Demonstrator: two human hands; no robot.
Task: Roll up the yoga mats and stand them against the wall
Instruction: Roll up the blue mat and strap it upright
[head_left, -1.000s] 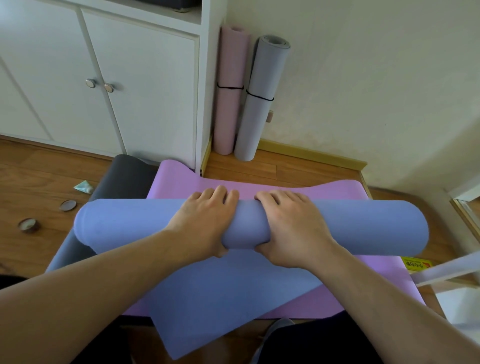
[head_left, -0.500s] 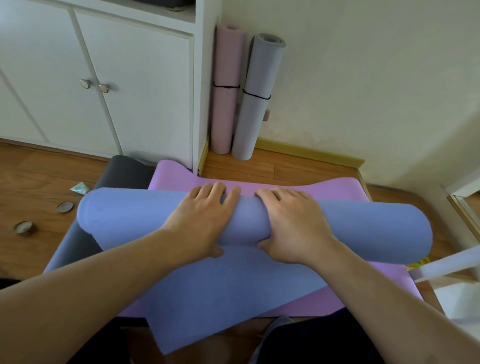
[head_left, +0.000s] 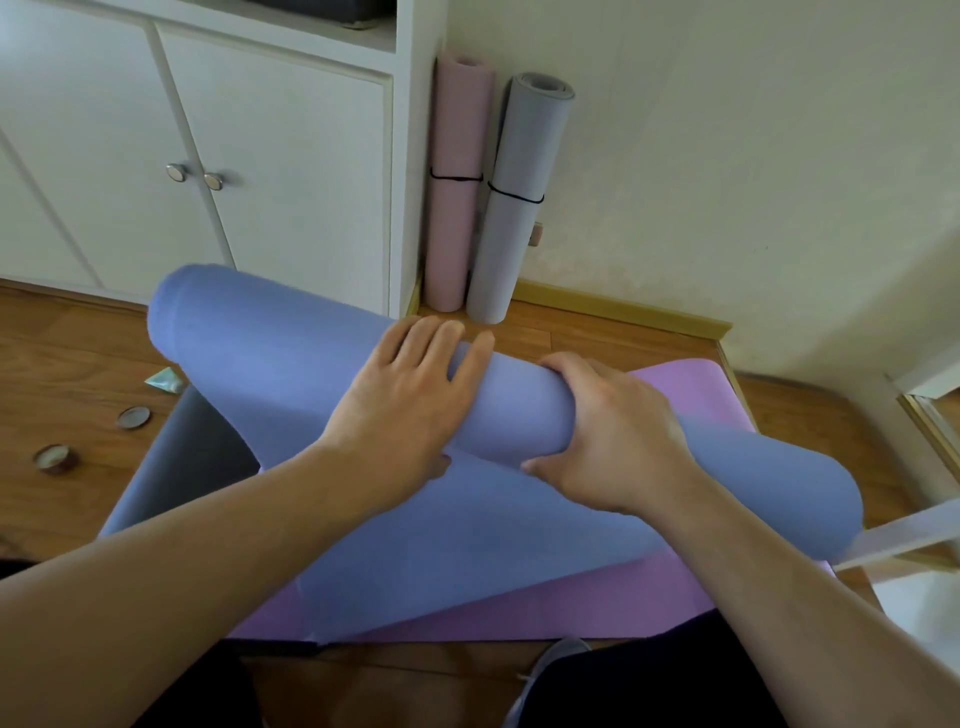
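2 hands on blue mat roll (head_left: 270, 343): left hand (head_left: 410, 400) flat atop, right hand (head_left: 613, 441) gripping.

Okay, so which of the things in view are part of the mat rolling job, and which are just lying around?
Part of the job:
- blue mat, gripped by the right hand, left hand resting on it
- purple mat underneath
- dark grey mat
- pink roll and grey roll, standing in the corner

Just lying about:
- two round lids
- green wrapper
- white cabinet
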